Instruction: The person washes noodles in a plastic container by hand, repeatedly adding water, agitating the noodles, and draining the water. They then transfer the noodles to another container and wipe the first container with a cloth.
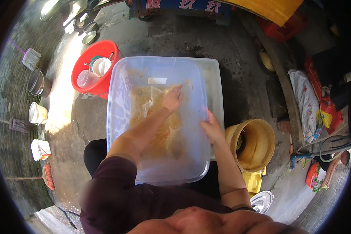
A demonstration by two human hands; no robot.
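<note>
A translucent plastic tub (159, 65) stands before me, with cloudy, orange-brown liquid and small bits of residue inside. My left hand (173, 98) reaches into it, fingers extended and slightly apart, near the far side of the liquid. Close to that hand lies a whitish, filmy material (148, 106); what it is cannot be told. My right hand (212, 125) grips the tub's right rim, its fingers partly hidden. A second translucent plastic bin (216, 87) shows under and beyond the tub's right side.
A red bucket (76, 71) holding plastic containers is at left, and a yellowish round barrel (270, 146) at right. Small buckets (38, 112) and brooms (32, 57) line the brick wall. Sacks (302, 102) lie far right; another person (332, 172) handles greens at a red basin (311, 175).
</note>
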